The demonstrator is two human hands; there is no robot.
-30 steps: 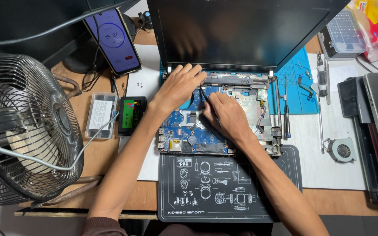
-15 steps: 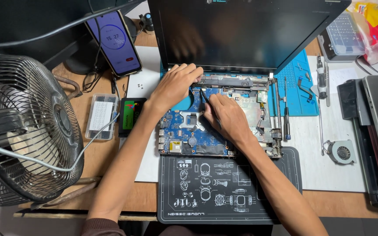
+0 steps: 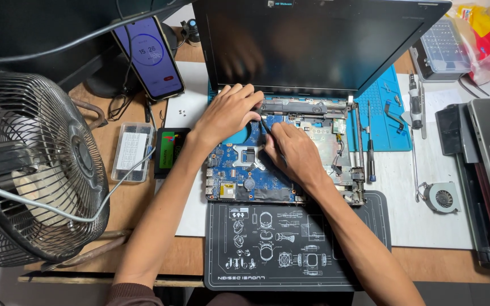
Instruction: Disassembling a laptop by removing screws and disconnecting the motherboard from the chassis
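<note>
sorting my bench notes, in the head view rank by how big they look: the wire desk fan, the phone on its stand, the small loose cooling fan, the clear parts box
1. wire desk fan, though nearest the camera
2. phone
3. clear parts box
4. loose cooling fan
Phone and box are close; that order is unsure.

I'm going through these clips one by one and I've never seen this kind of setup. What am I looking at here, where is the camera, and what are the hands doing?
There is no machine here: a person works with two bare hands, and the one camera sits on their head, looking down at the desk.

In the middle lies an opened laptop, its screen dark and its blue circuit board exposed. The left hand rests on the laptop's upper edge near the hinge. The right hand holds a thin dark tool against the board; what kind of tool is too small to tell.

Around it: a black work mat in front, a metal fan at left, a phone propped up, a small cooling fan and a screwdriver at right.
</note>
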